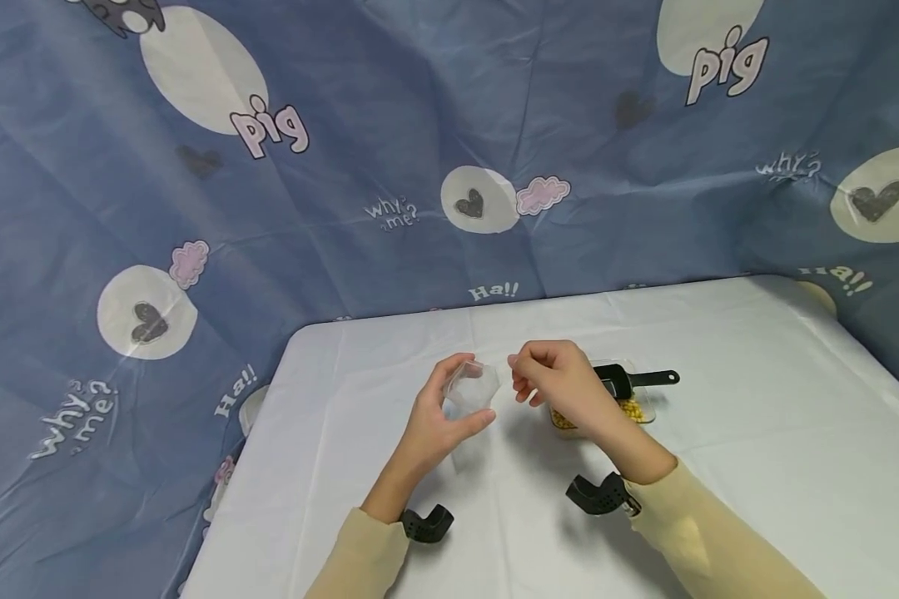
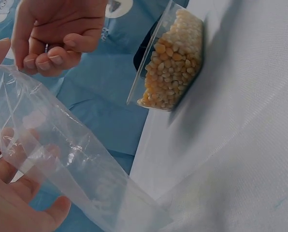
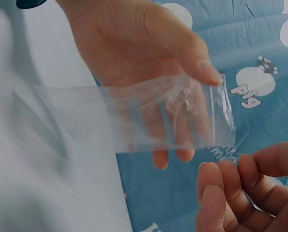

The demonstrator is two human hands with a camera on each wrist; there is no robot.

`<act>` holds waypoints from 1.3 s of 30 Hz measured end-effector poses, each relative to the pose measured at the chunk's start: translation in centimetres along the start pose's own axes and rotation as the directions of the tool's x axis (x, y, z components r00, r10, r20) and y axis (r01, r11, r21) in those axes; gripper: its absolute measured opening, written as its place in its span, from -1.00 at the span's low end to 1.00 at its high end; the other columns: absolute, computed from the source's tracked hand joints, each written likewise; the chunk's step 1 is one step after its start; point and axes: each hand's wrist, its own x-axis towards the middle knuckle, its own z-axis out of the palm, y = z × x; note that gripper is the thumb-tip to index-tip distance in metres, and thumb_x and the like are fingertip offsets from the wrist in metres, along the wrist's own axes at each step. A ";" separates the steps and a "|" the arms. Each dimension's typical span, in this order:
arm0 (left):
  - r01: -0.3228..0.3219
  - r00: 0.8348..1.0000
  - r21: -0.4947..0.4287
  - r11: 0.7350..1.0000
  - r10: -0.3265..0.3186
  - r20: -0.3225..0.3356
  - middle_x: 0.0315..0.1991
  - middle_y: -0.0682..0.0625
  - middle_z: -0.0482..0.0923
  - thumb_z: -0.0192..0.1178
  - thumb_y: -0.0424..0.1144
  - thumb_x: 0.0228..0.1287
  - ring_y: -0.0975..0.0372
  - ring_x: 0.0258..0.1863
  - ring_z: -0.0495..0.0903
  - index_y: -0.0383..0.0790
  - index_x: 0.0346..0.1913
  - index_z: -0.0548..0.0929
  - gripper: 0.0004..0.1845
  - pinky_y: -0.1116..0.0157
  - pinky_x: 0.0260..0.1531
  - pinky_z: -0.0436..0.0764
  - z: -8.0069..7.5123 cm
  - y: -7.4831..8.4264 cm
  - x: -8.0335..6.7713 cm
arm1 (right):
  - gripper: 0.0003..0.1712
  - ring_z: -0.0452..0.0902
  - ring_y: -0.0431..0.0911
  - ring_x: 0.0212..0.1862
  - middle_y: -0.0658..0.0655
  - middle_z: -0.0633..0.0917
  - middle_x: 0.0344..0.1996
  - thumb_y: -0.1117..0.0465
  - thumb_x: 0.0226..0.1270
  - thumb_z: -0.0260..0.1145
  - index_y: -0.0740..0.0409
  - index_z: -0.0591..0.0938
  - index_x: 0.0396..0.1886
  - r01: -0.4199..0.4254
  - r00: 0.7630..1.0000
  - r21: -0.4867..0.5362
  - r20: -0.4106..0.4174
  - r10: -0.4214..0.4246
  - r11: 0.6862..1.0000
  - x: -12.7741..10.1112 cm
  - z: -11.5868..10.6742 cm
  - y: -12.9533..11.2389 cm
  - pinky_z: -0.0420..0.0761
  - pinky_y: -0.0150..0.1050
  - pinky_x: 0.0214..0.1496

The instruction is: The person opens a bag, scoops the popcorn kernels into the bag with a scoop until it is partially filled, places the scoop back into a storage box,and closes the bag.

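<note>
Bag (image 1: 472, 388), clear plastic, is held over the desk (image 1: 749, 416) in the left hand (image 1: 436, 420), its mouth towards the right hand (image 1: 565, 387). Blue cloth (image 1: 360, 175) rises behind, printed with white spots, hearts and "pig". White fabric (image 1: 764, 474) covers the desk. Cream sleeves (image 1: 712, 532) reach in from the near side, a black mount (image 1: 599, 494) at each wrist. The left hand spreads wide, thumb and fingers curved round the bag near its open mouth; some fingers show through the plastic. The right hand is narrow, fingers curled and tips drawn together, with nothing to be seen in it; it is just beside the mouth, apart from it. A clear tub (image 2: 138, 84) sits on the desk to the right, partly hidden in the head view by the right hand. A black scoop (image 1: 622, 381) lies across the tub, handle pointing right. Yellow kernels (image 2: 170, 75) lie in the tub.
</note>
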 end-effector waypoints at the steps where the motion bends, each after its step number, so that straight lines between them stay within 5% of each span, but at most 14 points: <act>1: -0.003 1.000 -0.001 1.000 0.003 0.000 0.27 0.05 0.48 0.48 -0.12 0.19 0.15 0.28 0.42 0.22 0.42 0.34 -0.23 -0.05 0.07 0.43 0.1 0.0 0.1 | -0.61 0.69 0.25 -0.35 0.38 0.67 -0.45 0.19 0.54 0.20 0.40 0.62 -0.44 -0.005 1.000 -0.008 -0.003 0.005 1.000 -0.2 -0.2 -0.5 0.68 0.01 -0.33; 14: -0.016 1.000 0.008 1.000 0.016 -0.008 0.25 0.05 0.50 0.48 -0.17 0.18 0.19 0.31 0.39 0.19 0.43 0.33 -0.21 -0.10 0.22 0.32 0.3 0.0 0.5 | -0.78 0.69 0.09 -0.34 0.21 0.69 -0.40 0.15 0.49 0.24 0.11 0.70 -0.36 0.017 1.000 -0.083 -0.017 -0.019 0.996 -0.1 -2.6 1.5 0.68 0.07 -0.29; 22: 0.007 1.000 -0.001 1.000 -0.007 -0.005 0.28 -0.15 0.47 0.45 -0.34 0.17 0.06 0.32 0.39 0.02 0.46 0.30 -0.18 -0.11 0.24 0.27 0.2 0.4 0.4 | -0.86 0.63 0.08 -0.43 0.18 0.71 -0.46 0.22 0.43 0.27 -0.01 0.72 -0.33 0.074 0.995 -0.221 -0.044 -0.086 0.972 -0.8 -3.8 1.9 0.63 -0.18 -0.41; 29: 0.022 1.000 -0.024 0.999 -0.022 0.011 0.27 -0.27 0.45 0.43 -0.35 0.18 -0.03 0.34 0.36 -0.11 0.45 0.31 -0.22 -0.15 0.31 0.21 0.0 2.9 -0.1 | -0.86 0.57 -0.03 -0.46 0.13 0.68 -0.50 0.10 0.47 0.32 -0.01 0.74 -0.28 0.103 0.993 -0.329 -0.018 -0.116 0.939 -1.6 -5.4 2.8 0.58 -0.22 -0.43; 39: 0.016 1.000 -0.027 1.000 -0.015 0.012 0.26 -0.25 0.46 0.43 -0.34 0.18 -0.04 0.32 0.38 -0.12 0.44 0.31 -0.21 -0.14 0.27 0.24 0.0 2.8 -0.2 | -0.89 0.57 -0.14 -0.36 -0.08 0.75 -0.33 0.10 0.45 0.33 -0.08 0.77 -0.21 0.120 0.984 -0.530 -0.051 -0.173 0.839 -2.9 -8.3 4.2 0.51 -0.19 -0.37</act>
